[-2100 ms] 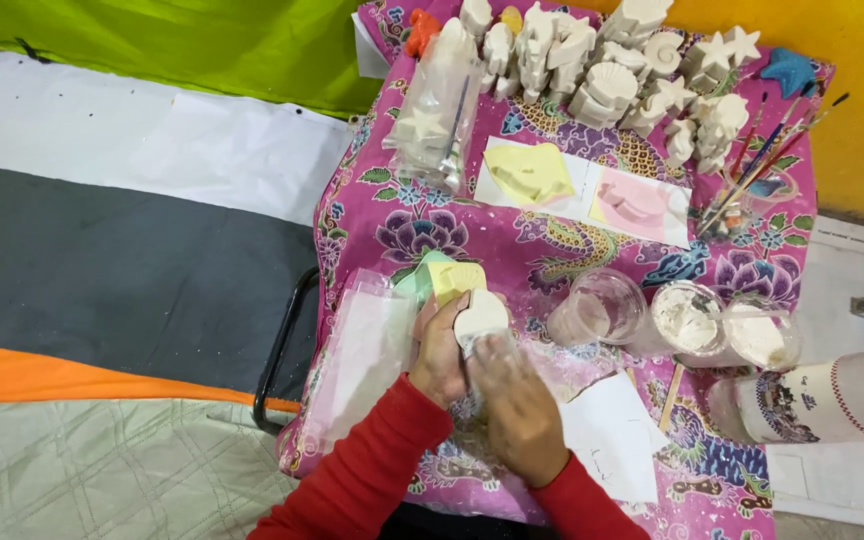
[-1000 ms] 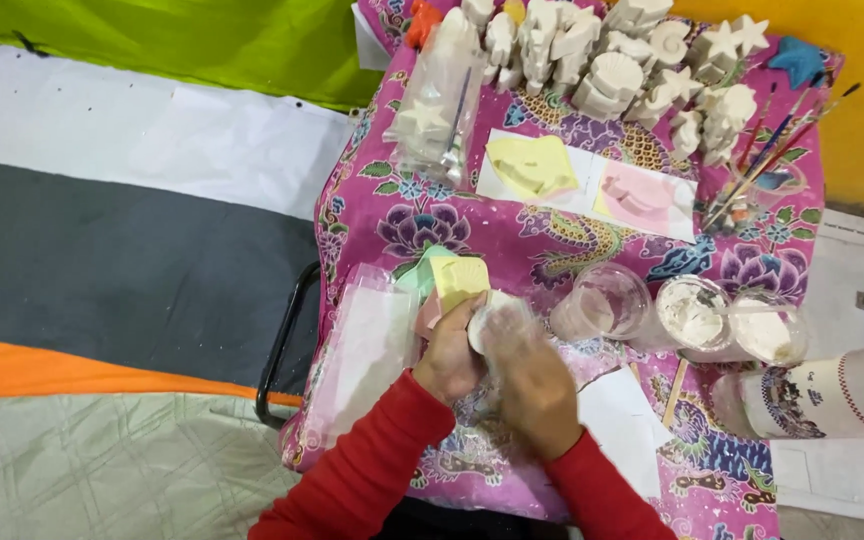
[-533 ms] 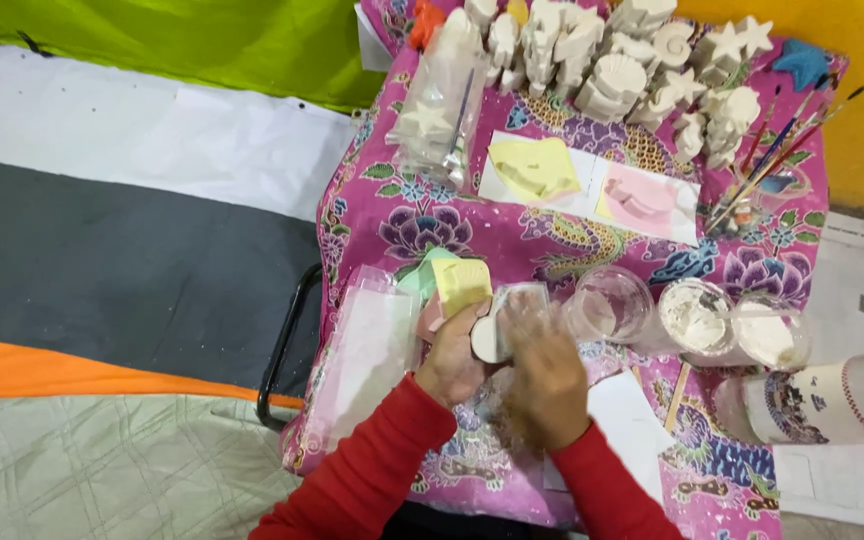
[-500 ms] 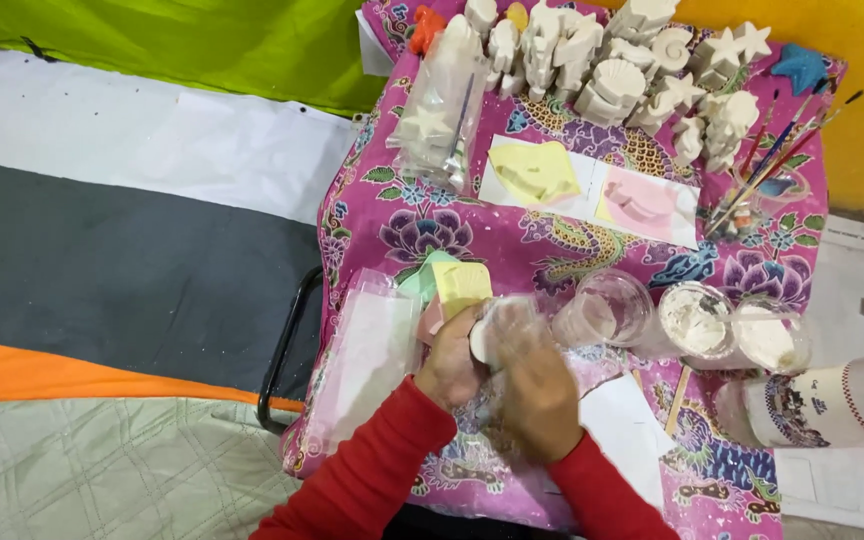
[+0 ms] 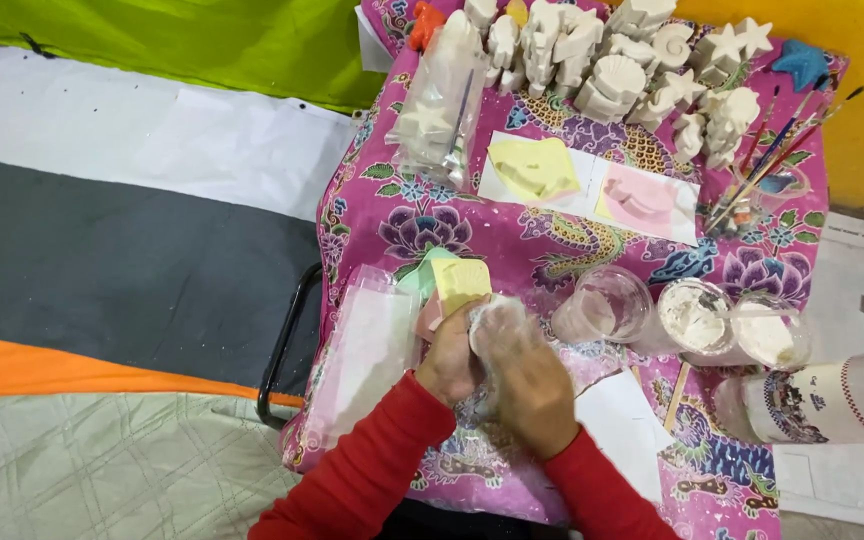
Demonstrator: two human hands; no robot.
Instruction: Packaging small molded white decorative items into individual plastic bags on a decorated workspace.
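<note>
Both my hands meet over the near side of a small table covered in a pink flowered cloth [image 5: 422, 215]. My left hand [image 5: 449, 358] and my right hand [image 5: 530, 385] are closed together around a clear plastic bag [image 5: 497, 322] that wraps a small white plaster piece. The piece itself is mostly hidden by the plastic and my fingers. Just beyond my hands lie coloured sponge blocks, a yellow one [image 5: 460, 282] on top. Both sleeves are red.
A stack of clear bags [image 5: 362, 350] lies left of my hands. Clear cups [image 5: 607, 303] with white plaster [image 5: 697, 318] stand to the right, beside a patterned jar [image 5: 832, 400]. White plaster figures [image 5: 612, 85], paint brushes [image 5: 767, 165] and yellow and pink moulds [image 5: 532, 168] fill the far side.
The white plaster piece, bare in my hands earlier, is now wrapped in clear plastic. My right hand has moved over it and closed around the bag.
</note>
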